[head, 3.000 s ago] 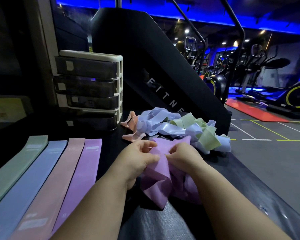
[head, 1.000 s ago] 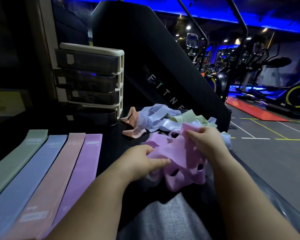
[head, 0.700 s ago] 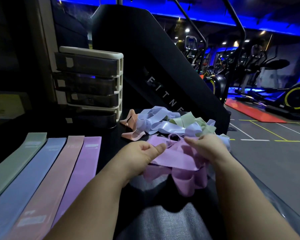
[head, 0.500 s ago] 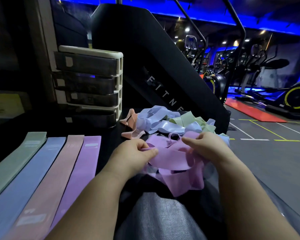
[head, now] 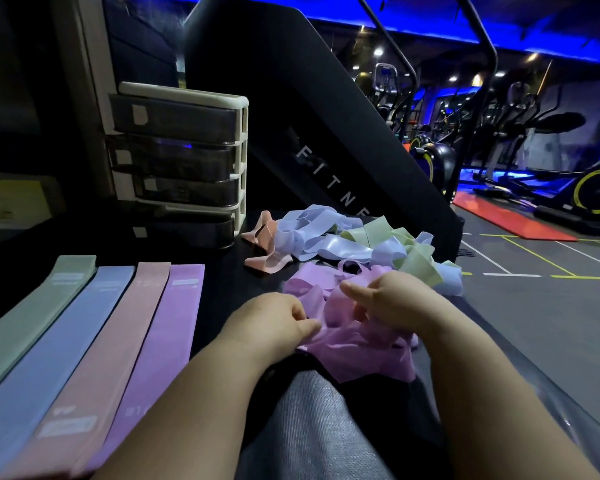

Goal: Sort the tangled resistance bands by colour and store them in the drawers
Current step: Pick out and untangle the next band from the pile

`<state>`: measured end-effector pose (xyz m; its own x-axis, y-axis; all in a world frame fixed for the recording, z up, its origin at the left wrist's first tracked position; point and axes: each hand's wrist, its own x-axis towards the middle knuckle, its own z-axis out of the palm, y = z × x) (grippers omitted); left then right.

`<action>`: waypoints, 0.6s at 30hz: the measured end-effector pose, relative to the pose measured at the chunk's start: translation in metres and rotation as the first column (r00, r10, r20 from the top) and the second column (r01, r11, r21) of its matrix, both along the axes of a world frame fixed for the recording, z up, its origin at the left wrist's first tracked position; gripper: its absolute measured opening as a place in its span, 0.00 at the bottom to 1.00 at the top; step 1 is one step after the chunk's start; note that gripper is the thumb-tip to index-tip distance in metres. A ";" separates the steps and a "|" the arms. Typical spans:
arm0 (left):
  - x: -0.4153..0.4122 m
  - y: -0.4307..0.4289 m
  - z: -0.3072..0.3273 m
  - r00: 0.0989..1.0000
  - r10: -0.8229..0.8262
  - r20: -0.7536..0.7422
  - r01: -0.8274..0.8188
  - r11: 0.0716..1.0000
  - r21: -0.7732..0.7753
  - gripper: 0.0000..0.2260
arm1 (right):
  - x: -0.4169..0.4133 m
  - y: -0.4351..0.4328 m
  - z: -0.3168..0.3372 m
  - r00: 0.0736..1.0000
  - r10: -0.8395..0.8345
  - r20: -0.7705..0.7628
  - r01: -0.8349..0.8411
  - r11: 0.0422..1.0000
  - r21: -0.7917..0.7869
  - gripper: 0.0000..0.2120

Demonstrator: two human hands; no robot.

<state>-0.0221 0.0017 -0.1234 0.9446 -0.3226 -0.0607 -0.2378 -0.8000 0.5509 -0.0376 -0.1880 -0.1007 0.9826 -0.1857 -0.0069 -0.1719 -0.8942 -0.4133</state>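
A dim gym is glowing under blue ceiling light, with exercise machines (head: 520, 133) standing in rows on the far floor and a black slanted panel (head: 309, 116) lettered "FITNE" rising just behind a dark counter (head: 222, 292). At the counter's far edge a cream plastic drawer unit (head: 187, 161) is standing upright, four dark see-through drawers stacked in its frame. Running from the near left corner towards that unit, four flat fabric bands are lying side by side and touching along their long edges: a green flat band (head: 32, 317) outermost, then a blue flat band (head: 59, 341), a pink flat band (head: 115, 341) and a purple flat band (head: 167, 337). Towards the far right edge a loose pile of thin rubber loops is lying knotted together, with a pink tangled loop (head: 267, 244) nearest the drawer unit, blue tangled loops (head: 326, 244) in the middle and green tangled loops (head: 416, 261) at the right. In front of that pile, near the counter's right edge, a purple tangle of thin rubber resistance bands (head: 361, 351) is bunching up between the hands. The left hand (head: 274, 320) is pinching one purple strand between thumb and fingertips. The right hand (head: 392, 299) is curling its fingers into the top of the purple tangle and gripping a fold of it, with the thumb pointing towards the left hand.
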 end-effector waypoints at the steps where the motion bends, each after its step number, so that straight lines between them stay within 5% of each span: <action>1: 0.001 0.001 -0.002 0.999 0.020 0.031 -0.020 1.000 -0.007 0.10 | 0.001 0.004 0.000 1.000 -0.018 0.023 0.018 1.000 -0.022 0.29; 4: 0.001 0.000 -0.004 0.991 0.053 0.125 -0.048 0.998 -0.042 0.06 | -0.001 0.014 -0.004 0.999 -0.001 -0.035 -0.001 0.998 -0.070 0.25; 8: 0.003 0.002 -0.007 0.995 0.062 0.081 -0.062 0.998 -0.006 0.19 | 0.000 0.022 -0.007 0.991 0.050 -0.120 -0.057 0.997 -0.055 0.18; 12: 0.002 0.000 -0.006 0.996 0.051 0.070 -0.050 0.999 -0.006 0.15 | 0.004 0.015 -0.007 1.000 -0.018 -0.017 0.020 0.984 0.174 0.13; 15: 0.002 -0.001 -0.004 0.998 0.025 0.065 -0.023 0.999 -0.034 0.05 | 0.008 0.003 -0.006 0.975 -0.167 0.150 0.047 0.806 0.590 0.07; 18: 0.003 -0.001 -0.001 0.999 0.000 0.045 0.004 0.997 -0.078 0.10 | 0.012 -0.007 -0.001 0.916 -0.345 0.207 0.034 0.580 0.814 0.06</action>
